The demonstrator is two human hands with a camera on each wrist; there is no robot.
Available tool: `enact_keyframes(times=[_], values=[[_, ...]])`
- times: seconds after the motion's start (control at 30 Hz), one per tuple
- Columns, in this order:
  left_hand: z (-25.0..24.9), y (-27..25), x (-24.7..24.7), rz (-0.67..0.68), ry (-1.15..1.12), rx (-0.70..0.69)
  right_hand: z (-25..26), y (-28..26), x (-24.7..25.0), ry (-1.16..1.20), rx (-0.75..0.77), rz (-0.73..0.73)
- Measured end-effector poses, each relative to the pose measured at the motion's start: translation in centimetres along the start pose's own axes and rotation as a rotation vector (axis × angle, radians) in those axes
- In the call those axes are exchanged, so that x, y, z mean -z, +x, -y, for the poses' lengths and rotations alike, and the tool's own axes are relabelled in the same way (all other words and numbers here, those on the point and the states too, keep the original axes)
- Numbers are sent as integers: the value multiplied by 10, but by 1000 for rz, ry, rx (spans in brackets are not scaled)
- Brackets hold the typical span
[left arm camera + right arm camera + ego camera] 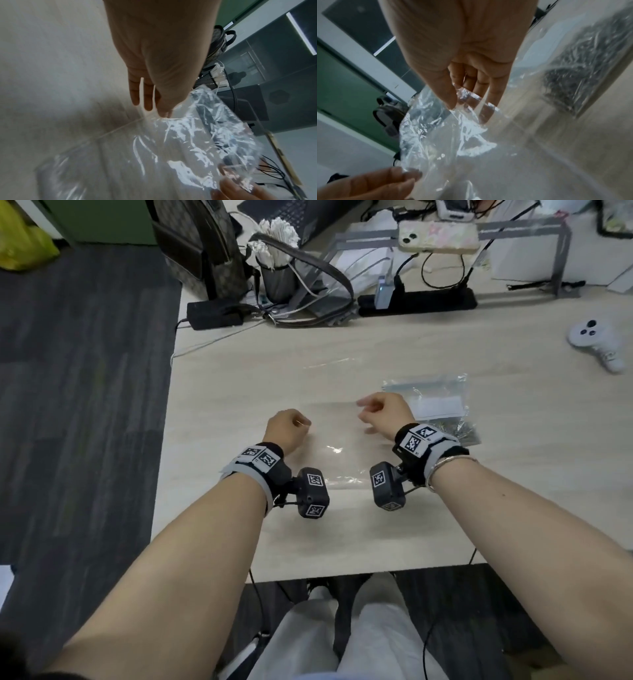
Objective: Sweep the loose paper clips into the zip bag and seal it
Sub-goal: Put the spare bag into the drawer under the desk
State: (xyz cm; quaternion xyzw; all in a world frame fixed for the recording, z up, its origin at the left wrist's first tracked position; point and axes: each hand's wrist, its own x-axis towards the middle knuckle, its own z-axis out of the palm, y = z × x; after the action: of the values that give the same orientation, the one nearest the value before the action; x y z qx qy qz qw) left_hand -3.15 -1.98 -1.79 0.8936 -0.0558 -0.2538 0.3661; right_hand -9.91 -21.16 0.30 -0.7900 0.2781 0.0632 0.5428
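An empty clear zip bag (334,446) lies on the pale wooden table (239,378) between my hands, its far edge lifted. My left hand (291,422) pinches the bag's left edge; the left wrist view shows thumb and fingers of the left hand (161,108) closed on the crinkled zip bag (197,135). My right hand (373,409) pinches the right edge, and in the right wrist view the right hand (458,104) grips the plastic zip bag (447,135). A heap of silver paper clips (459,431) (583,70) lies to the right, apparently inside a second clear bag (428,392).
A white controller (596,340) lies at the far right. At the back stand a black power strip (418,299), a black adapter (214,314), a mesh cup of white sticks (277,278) and a checkered backpack (198,244). The table's left edge is close to my left hand.
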Motion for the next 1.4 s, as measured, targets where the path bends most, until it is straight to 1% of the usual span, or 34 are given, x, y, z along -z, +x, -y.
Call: enact_keyframes(times=[0.07, 0.1, 0.23, 0.27, 0.4, 0.53, 0.6, 0.7, 0.83, 0.9, 0.97, 1.07, 1.2, 1.27, 1.33, 1.4], values=[[-15, -2, 0, -41, -106, -70, 4, -14, 15, 97, -5, -38], [-24, -4, 0, -40, -152, -94, 6, -21, 22, 126, -18, -41], [-64, -18, -8, 74, -343, -153, 0, -55, 54, 97, -81, -12], [-74, -22, -11, 110, -361, -176, -2, -63, 62, 106, -74, -30], [-110, -40, -26, 229, -361, -247, -17, -94, 99, 152, -31, -188], [-146, -63, -52, 357, -290, -332, -45, -125, 141, 173, -28, -262], [-163, -75, -72, 401, -264, -394, -61, -143, 162, 194, -43, -290], [-187, -98, -107, 460, -231, -441, -89, -174, 195, 238, -75, -362], [-220, -134, -163, 582, -210, -436, -132, -222, 239, 235, -74, -458], [-235, -154, -191, 611, -202, -413, -154, -245, 260, 247, -75, -498], [-247, -174, -219, 635, -192, -422, -177, -267, 281, 263, -79, -526], [-261, -200, -260, 643, -188, -470, -211, -293, 314, 281, -84, -537], [-281, -232, -309, 618, -221, -524, -249, -322, 351, 332, -105, -550], [-291, -244, -331, 625, -223, -547, -264, -336, 368, 343, -117, -558], [-297, -253, -351, 627, -202, -566, -279, -350, 384, 305, -136, -554], [-300, -260, -367, 618, -181, -583, -295, -359, 399, 312, -181, -548]])
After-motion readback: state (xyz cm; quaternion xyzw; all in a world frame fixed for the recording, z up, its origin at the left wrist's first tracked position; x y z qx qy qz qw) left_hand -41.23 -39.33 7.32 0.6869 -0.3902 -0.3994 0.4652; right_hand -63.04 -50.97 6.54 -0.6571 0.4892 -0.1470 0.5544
